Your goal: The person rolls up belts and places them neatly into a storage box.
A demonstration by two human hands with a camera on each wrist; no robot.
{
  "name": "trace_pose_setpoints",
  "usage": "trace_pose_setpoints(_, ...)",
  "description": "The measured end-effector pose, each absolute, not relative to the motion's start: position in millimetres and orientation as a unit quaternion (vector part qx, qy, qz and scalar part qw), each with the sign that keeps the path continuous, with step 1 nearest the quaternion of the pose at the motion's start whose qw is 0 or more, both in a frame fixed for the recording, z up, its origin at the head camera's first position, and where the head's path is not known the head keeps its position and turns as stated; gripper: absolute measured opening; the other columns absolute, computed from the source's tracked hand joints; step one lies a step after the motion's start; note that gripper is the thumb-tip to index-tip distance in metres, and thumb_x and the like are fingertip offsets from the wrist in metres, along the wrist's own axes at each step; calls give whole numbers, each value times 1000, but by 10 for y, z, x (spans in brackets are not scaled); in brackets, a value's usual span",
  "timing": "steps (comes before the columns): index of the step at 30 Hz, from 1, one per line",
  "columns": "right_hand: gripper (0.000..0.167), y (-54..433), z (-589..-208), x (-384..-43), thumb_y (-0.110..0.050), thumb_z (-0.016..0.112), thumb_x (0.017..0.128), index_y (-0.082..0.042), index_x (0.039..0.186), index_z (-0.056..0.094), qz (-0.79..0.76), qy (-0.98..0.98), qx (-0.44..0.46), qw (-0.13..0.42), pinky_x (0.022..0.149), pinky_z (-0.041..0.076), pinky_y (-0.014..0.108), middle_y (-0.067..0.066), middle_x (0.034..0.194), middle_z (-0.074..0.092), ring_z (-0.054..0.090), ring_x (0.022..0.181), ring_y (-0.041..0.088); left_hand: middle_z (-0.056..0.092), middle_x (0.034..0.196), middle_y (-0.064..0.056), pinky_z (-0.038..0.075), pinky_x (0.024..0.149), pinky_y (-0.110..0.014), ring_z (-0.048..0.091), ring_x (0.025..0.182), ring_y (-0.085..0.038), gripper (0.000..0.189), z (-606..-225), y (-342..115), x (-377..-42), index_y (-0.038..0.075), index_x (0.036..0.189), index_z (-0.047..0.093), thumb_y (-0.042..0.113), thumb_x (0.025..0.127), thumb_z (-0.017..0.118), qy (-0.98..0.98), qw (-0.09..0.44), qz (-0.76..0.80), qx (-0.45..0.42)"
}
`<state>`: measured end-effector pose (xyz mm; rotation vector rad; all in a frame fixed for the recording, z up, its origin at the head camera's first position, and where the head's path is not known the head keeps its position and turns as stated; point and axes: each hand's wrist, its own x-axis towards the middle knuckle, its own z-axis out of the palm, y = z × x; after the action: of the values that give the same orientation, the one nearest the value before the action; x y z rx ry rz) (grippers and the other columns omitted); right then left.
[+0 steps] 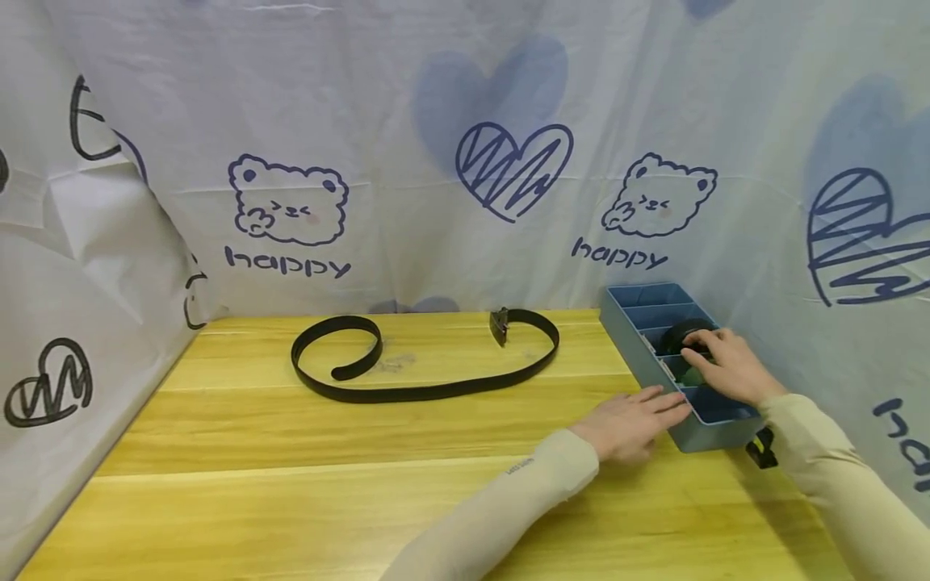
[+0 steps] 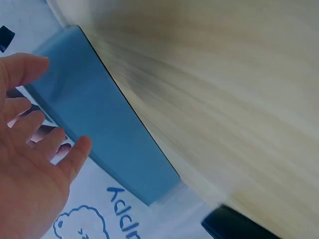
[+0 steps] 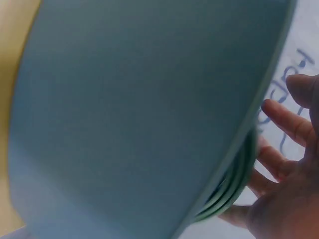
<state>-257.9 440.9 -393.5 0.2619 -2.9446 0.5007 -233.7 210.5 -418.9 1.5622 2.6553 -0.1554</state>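
Observation:
A blue-grey divided box (image 1: 647, 367) stands at the right of the table. My right hand (image 1: 730, 367) reaches over it, thumb and index finger at a black coil (image 1: 677, 335) in a middle compartment. In the right wrist view, its fingers (image 3: 286, 127) are spread beside a green coil (image 3: 239, 174) that shows past the box rim. My left hand (image 1: 635, 424) lies flat-fingered at the box's near left side, fingertips by the rim. The left wrist view shows that hand (image 2: 35, 154) with fingers apart, over the box's long side wall (image 2: 104, 114).
A black belt (image 1: 429, 393) with a metal buckle (image 1: 499, 325) lies in a loose curve on the wooden table (image 1: 291, 500). A printed white cloth (image 1: 407, 226) hangs behind and at both sides. A small black object (image 1: 761, 449) shows under the right sleeve.

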Motion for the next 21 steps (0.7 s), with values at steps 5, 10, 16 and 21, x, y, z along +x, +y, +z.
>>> trace_pose_setpoints(5,37,4166,-3885,-2590,-35,52,102,-5,123,61,131,-983,101,85,87,35,67,28,124,51,48,112,48,13,163,16,24,119,-31,14,151,-10,63,-4224,1919,-2444,35,157,14,34,103,46,879,8,-52,475)
trace_pose_setpoints(10,29,3866,-3811,-2585,-30,60,98,-8,116,67,101,-984,128,67,86,42,60,18,114,63,58,103,39,36,155,9,31,116,-36,29,147,-16,53,-4241,1621,-2597,30,152,31,29,102,48,893,-17,-32,448)
trace_pose_setpoints(16,24,3484,-3819,-2611,-30,62,97,-11,107,71,78,-986,142,41,84,46,58,10,101,69,63,95,32,51,144,6,34,113,-39,38,142,-18,45,-4238,1206,-2750,29,144,45,26,100,51,912,-23,-34,407)
trace_pose_setpoints(21,25,3149,-3873,-2677,-32,62,96,-11,107,71,79,-986,144,0,86,47,55,10,102,68,61,95,29,52,143,3,33,114,-41,39,141,-20,42,-4199,933,-2806,26,143,49,24,101,48,921,-4,-25,389)
